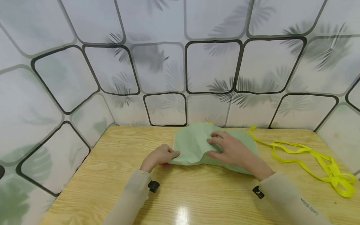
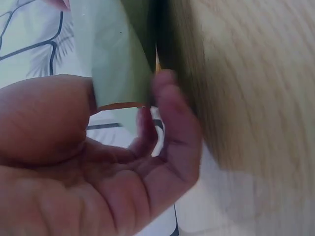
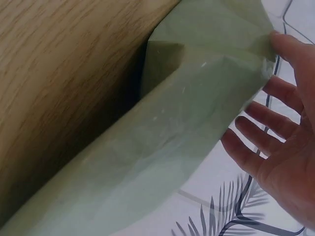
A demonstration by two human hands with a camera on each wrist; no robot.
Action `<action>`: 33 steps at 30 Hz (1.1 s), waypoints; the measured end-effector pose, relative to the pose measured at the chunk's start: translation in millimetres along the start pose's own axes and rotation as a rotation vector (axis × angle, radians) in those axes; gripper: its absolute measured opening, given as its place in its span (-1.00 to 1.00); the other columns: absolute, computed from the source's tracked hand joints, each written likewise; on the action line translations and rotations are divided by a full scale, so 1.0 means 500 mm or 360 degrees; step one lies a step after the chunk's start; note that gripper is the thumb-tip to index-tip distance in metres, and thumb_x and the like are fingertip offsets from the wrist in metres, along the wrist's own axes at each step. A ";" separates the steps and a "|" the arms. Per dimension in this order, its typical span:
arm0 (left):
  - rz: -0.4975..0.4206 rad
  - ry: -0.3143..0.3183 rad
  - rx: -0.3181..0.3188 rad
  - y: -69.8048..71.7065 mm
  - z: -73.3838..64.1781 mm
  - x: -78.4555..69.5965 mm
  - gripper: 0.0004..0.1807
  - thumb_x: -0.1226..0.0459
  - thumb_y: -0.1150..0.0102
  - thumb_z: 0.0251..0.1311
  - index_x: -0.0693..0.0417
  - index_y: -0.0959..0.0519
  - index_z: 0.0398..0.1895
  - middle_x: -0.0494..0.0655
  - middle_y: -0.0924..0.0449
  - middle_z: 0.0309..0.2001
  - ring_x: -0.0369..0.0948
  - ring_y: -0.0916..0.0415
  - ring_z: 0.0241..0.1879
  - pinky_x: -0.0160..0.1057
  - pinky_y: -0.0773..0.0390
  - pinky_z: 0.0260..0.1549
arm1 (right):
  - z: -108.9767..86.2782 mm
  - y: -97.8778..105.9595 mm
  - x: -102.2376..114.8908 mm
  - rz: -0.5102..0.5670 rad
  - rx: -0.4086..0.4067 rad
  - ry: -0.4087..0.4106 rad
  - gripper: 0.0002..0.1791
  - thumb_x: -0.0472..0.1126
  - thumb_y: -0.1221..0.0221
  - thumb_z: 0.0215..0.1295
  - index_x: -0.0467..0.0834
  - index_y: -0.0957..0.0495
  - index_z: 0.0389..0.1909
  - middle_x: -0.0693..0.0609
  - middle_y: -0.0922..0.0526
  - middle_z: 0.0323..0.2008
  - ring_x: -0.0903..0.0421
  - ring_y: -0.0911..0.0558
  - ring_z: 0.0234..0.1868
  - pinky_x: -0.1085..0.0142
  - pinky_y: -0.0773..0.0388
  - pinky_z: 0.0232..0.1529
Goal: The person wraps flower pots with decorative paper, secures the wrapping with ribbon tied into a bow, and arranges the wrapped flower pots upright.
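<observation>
A pale green, thin sheet-like piece, creased and bulging in the middle, lies toward the back of the table. My left hand pinches its left front corner. Up close in the left wrist view, the thumb and fingers meet at the sheet's edge, which shows a thin orange rim. Over the raised middle, my right hand rests with fingers spread and loosely bent. Seen from the right wrist, the thumb and fingertips touch the bulging green surface, and a fold hangs over a dark gap above the wood.
Bright yellow ribbon lies in loose loops on the right side of the wooden table, one end near the green sheet. A patterned curtain with dark outlines and leaf prints stands behind the table and along both sides.
</observation>
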State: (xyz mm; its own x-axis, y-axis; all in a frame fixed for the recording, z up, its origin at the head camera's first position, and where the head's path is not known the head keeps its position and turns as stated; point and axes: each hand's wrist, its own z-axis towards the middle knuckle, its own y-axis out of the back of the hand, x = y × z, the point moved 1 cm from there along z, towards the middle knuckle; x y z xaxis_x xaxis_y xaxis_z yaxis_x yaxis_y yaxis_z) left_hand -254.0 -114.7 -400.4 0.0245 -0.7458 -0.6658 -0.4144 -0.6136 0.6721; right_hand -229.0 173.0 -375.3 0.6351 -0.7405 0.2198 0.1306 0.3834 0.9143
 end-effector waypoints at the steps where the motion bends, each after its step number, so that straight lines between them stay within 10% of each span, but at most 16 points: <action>1: -0.0046 0.0005 -0.0008 -0.002 0.001 0.001 -0.58 0.07 -0.15 0.48 0.05 -0.46 -0.57 -0.19 -0.27 -0.62 -0.27 -0.30 -0.64 -0.33 -0.48 -0.56 | 0.001 -0.001 0.001 -0.0015 0.0000 0.0006 -0.49 0.11 -0.35 0.30 -0.16 -0.69 0.11 -0.21 -0.56 0.28 -0.23 -0.55 0.29 -0.13 -0.57 0.21; 6: -0.0227 0.0024 -0.0151 -0.006 0.004 0.005 -0.57 0.19 -0.20 0.44 0.24 -0.38 0.22 0.11 -0.54 -0.08 -0.19 -0.42 -0.45 -0.27 -0.55 -0.49 | 0.006 -0.005 0.002 -0.0047 0.0007 0.0052 -0.53 0.09 -0.35 0.32 -0.19 -0.67 0.04 -0.16 -0.57 0.33 -0.20 -0.53 0.35 -0.09 -0.54 0.27; 21: -0.0536 0.0053 -0.0152 0.003 -0.021 0.004 -0.58 0.22 -0.03 0.52 0.24 -0.31 0.30 0.26 -0.51 0.13 -0.08 -0.58 -0.22 -0.20 -0.62 -0.40 | 0.003 -0.021 0.021 -0.0145 -0.0001 0.0195 -0.62 -0.05 -0.27 0.44 -0.02 -0.66 0.21 -0.29 -0.56 0.24 -0.26 -0.57 0.21 -0.10 -0.65 0.09; 27: -0.0986 0.0114 -0.0104 -0.016 -0.023 0.002 -0.33 0.16 0.04 0.55 0.32 -0.02 0.52 0.30 -0.39 0.18 -0.11 -0.55 -0.20 -0.22 -0.68 -0.38 | 0.004 -0.024 0.023 -0.0173 -0.0013 0.0176 -0.65 -0.08 -0.24 0.46 -0.02 -0.65 0.20 -0.29 -0.54 0.24 -0.26 -0.56 0.20 -0.08 -0.67 0.05; 33: -0.1387 0.0103 -0.0085 -0.034 -0.022 0.002 -0.45 0.13 -0.02 0.55 0.38 -0.34 0.36 0.08 -0.53 -0.05 -0.20 -0.53 -0.26 -0.32 -0.60 -0.38 | 0.003 -0.027 0.023 -0.0211 -0.0070 0.0212 -0.67 -0.11 -0.26 0.44 -0.04 -0.66 0.17 -0.30 -0.56 0.19 -0.27 -0.57 0.18 -0.09 -0.68 0.00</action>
State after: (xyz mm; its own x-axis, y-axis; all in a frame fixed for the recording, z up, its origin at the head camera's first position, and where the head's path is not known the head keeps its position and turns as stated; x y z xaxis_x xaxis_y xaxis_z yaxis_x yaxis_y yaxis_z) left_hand -237.0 -107.7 -409.2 0.3647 -0.0180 -0.9309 -0.1811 -0.9821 -0.0519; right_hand -224.5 158.3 -384.6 0.7048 -0.7077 0.0490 0.2511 0.3135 0.9158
